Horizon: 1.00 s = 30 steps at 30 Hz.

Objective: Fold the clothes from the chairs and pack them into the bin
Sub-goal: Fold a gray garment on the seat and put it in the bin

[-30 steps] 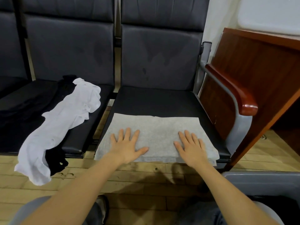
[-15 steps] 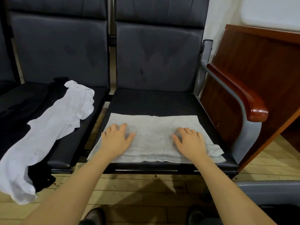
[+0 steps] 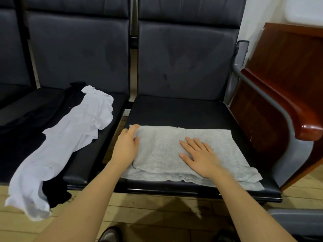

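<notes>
A grey garment [image 3: 166, 151], folded into a flat rectangle, lies on the front of the right black seat [image 3: 183, 110]. My left hand [image 3: 126, 145] is at its left edge, with fingers curled round the cloth and lifting that edge a little. My right hand [image 3: 201, 156] lies flat on the garment's middle, fingers spread and straight. A crumpled white garment [image 3: 70, 137] is draped over the left seat [image 3: 97, 151] and hangs past its front edge. Under the white one lies a black garment [image 3: 26, 123]. A grey bin [image 3: 297, 222] shows only as a rim at the lower right corner.
A red-brown wooden armrest [image 3: 300, 112] on a grey metal frame stands right of the seat, with a wooden panel [image 3: 288, 67] behind it. The floor [image 3: 157, 217] is pale wood planks. My shoes [image 3: 110, 234] show at the bottom edge.
My left hand went from lying flat on the garment to its left edge and took hold of the cloth there. My right hand shifted toward the middle and stays flat.
</notes>
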Each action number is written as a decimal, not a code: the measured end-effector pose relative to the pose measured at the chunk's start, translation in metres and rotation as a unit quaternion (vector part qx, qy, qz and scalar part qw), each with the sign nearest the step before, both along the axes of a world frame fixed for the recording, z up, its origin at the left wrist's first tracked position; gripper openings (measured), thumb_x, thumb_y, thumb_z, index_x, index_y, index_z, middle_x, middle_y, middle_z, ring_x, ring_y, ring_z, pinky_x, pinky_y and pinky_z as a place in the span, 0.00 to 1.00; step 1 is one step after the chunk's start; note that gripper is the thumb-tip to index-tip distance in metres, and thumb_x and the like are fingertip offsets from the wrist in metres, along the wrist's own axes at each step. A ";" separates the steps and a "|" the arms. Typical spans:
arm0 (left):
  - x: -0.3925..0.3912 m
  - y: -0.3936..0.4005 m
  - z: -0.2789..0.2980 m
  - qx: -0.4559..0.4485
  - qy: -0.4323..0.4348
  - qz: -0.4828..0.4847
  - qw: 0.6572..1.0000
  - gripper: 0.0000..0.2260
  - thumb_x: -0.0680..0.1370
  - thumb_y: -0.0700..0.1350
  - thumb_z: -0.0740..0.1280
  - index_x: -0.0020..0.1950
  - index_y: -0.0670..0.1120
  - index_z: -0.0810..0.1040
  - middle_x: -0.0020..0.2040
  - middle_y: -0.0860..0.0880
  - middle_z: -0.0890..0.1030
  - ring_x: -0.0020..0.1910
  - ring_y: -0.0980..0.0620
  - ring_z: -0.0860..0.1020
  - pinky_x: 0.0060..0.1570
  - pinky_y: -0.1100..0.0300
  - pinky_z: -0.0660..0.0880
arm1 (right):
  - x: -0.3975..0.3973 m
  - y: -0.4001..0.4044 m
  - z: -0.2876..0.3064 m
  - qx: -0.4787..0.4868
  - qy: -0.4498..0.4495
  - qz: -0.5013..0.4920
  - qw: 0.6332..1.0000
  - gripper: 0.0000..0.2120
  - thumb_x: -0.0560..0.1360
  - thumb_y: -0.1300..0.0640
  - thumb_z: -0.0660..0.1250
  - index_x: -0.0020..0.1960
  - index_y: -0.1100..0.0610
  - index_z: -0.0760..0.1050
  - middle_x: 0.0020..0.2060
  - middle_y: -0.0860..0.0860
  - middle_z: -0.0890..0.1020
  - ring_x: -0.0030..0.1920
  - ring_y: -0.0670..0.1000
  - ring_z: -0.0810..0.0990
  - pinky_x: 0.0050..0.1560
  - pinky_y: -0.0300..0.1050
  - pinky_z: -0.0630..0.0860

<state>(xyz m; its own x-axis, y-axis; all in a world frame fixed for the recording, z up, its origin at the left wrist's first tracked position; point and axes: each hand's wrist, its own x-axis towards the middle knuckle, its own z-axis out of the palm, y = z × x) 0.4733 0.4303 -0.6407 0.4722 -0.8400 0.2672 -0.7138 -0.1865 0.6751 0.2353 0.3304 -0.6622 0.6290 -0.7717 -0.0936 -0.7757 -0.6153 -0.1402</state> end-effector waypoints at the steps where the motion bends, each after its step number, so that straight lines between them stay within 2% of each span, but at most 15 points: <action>1: 0.000 -0.001 0.006 -0.031 0.008 -0.004 0.999 0.18 0.79 0.39 0.62 0.69 0.48 0.69 0.53 0.49 0.71 0.48 0.53 0.71 0.50 0.59 0.70 | 0.005 0.004 -0.001 -0.002 0.005 -0.005 1.000 0.28 0.79 0.36 0.41 0.77 0.41 0.42 0.77 0.43 0.43 0.76 0.47 0.40 0.75 0.48 0.39; 4: -0.003 -0.006 0.026 -0.093 0.010 0.001 0.996 0.17 0.77 0.40 0.65 0.65 0.50 0.73 0.44 0.51 0.73 0.43 0.57 0.71 0.47 0.66 0.70 | 0.023 0.018 -0.002 -0.005 -0.003 -0.024 1.000 0.29 0.79 0.36 0.41 0.77 0.44 0.43 0.77 0.45 0.44 0.77 0.49 0.41 0.75 0.50 0.40; 6: -0.011 -0.006 0.038 -0.122 -0.005 -0.012 0.992 0.16 0.77 0.39 0.66 0.64 0.49 0.75 0.43 0.51 0.73 0.42 0.57 0.72 0.45 0.71 0.68 | 0.034 0.023 -0.004 0.000 -0.041 -0.025 0.999 0.28 0.80 0.37 0.44 0.77 0.44 0.49 0.77 0.46 0.49 0.77 0.49 0.45 0.75 0.50 0.42; 8: -0.024 -0.005 0.047 -0.153 -0.022 -0.038 0.987 0.16 0.76 0.38 0.66 0.63 0.48 0.76 0.44 0.50 0.75 0.44 0.55 0.74 0.45 0.71 0.70 | 0.037 0.024 -0.003 0.036 -0.148 -0.029 0.988 0.25 0.80 0.40 0.51 0.75 0.46 0.59 0.76 0.45 0.58 0.75 0.48 0.54 0.74 0.48 0.47; 10: -0.038 -0.006 0.052 -0.177 -0.034 -0.070 0.981 0.16 0.76 0.38 0.67 0.63 0.47 0.76 0.45 0.50 0.76 0.45 0.54 0.75 0.48 0.64 0.74 | 0.026 0.021 0.002 0.071 -0.263 -0.056 0.961 0.21 0.80 0.47 0.57 0.71 0.51 0.68 0.72 0.46 0.66 0.72 0.48 0.63 0.72 0.46 0.56; 11: -0.047 -0.008 0.054 -0.183 -0.039 -0.085 0.979 0.15 0.76 0.39 0.67 0.63 0.47 0.76 0.46 0.51 0.76 0.45 0.54 0.76 0.49 0.59 0.75 | 0.015 0.019 0.005 0.051 -0.268 -0.060 0.960 0.20 0.80 0.49 0.58 0.70 0.52 0.69 0.70 0.46 0.68 0.70 0.48 0.65 0.71 0.45 0.59; 13: -0.064 -0.015 0.054 -0.183 -0.046 -0.112 0.976 0.16 0.76 0.39 0.67 0.63 0.48 0.76 0.46 0.52 0.77 0.45 0.54 0.76 0.48 0.53 0.76 | -0.013 0.014 0.009 -0.028 -0.187 -0.056 0.980 0.19 0.81 0.49 0.57 0.70 0.50 0.67 0.69 0.44 0.68 0.69 0.46 0.65 0.69 0.43 0.57; 15: -0.084 -0.023 0.054 -0.172 -0.047 -0.139 0.974 0.16 0.76 0.39 0.67 0.64 0.49 0.75 0.46 0.52 0.77 0.45 0.54 0.77 0.48 0.51 0.76 | -0.043 0.009 0.013 -0.063 -0.121 -0.060 0.989 0.19 0.81 0.48 0.55 0.71 0.47 0.65 0.71 0.43 0.66 0.70 0.45 0.63 0.69 0.43 0.54; 17: -0.104 -0.033 0.055 -0.165 -0.051 -0.168 0.970 0.17 0.76 0.39 0.68 0.64 0.49 0.75 0.45 0.51 0.77 0.45 0.52 0.77 0.48 0.50 0.76 | -0.067 0.006 0.014 -0.073 -0.103 -0.079 0.989 0.20 0.81 0.46 0.55 0.71 0.45 0.64 0.72 0.44 0.65 0.71 0.46 0.62 0.69 0.45 0.53; 20: -0.131 -0.045 0.052 -0.157 -0.075 -0.211 0.962 0.17 0.75 0.41 0.68 0.64 0.51 0.75 0.45 0.53 0.77 0.43 0.52 0.77 0.48 0.51 0.76 | -0.087 0.007 0.009 -0.062 -0.096 -0.104 0.988 0.21 0.81 0.43 0.53 0.72 0.45 0.64 0.72 0.43 0.65 0.71 0.46 0.61 0.69 0.45 0.53; 23: -0.154 -0.058 0.049 -0.151 -0.091 -0.221 0.959 0.16 0.76 0.42 0.67 0.63 0.51 0.75 0.45 0.54 0.77 0.43 0.58 0.73 0.49 0.61 0.72 | -0.089 0.007 -0.001 -0.046 -0.111 -0.112 0.986 0.22 0.81 0.42 0.52 0.73 0.46 0.63 0.73 0.43 0.64 0.72 0.45 0.59 0.68 0.46 0.52; 24: -0.161 -0.062 0.048 -0.157 -0.093 -0.223 0.958 0.16 0.75 0.41 0.68 0.63 0.49 0.76 0.45 0.53 0.78 0.43 0.59 0.72 0.49 0.62 0.70 | -0.088 0.006 -0.003 -0.043 -0.128 -0.115 0.984 0.21 0.81 0.43 0.52 0.72 0.46 0.65 0.72 0.43 0.65 0.72 0.45 0.60 0.68 0.46 0.52; 26: -0.173 -0.071 0.048 -0.171 -0.100 -0.224 0.954 0.16 0.74 0.40 0.69 0.62 0.47 0.77 0.43 0.51 0.78 0.43 0.55 0.74 0.50 0.56 0.71 | -0.089 0.003 -0.004 -0.025 -0.210 -0.139 0.967 0.18 0.81 0.47 0.55 0.68 0.49 0.70 0.67 0.45 0.72 0.68 0.46 0.67 0.68 0.46 0.55; 28: -0.185 -0.078 0.047 -0.179 -0.098 -0.219 0.954 0.16 0.74 0.39 0.69 0.61 0.47 0.77 0.42 0.51 0.78 0.43 0.52 0.75 0.50 0.54 0.71 | -0.092 0.001 -0.003 0.006 -0.341 -0.187 0.921 0.15 0.81 0.51 0.56 0.64 0.51 0.74 0.60 0.47 0.77 0.61 0.48 0.74 0.68 0.52 0.63; 30: -0.194 -0.084 0.044 -0.158 -0.086 -0.234 0.956 0.16 0.75 0.41 0.68 0.63 0.48 0.76 0.45 0.53 0.80 0.47 0.52 0.75 0.52 0.56 0.69 | -0.094 -0.001 0.000 0.027 -0.420 -0.227 0.878 0.15 0.82 0.51 0.55 0.63 0.52 0.75 0.57 0.47 0.78 0.58 0.48 0.75 0.65 0.56 0.67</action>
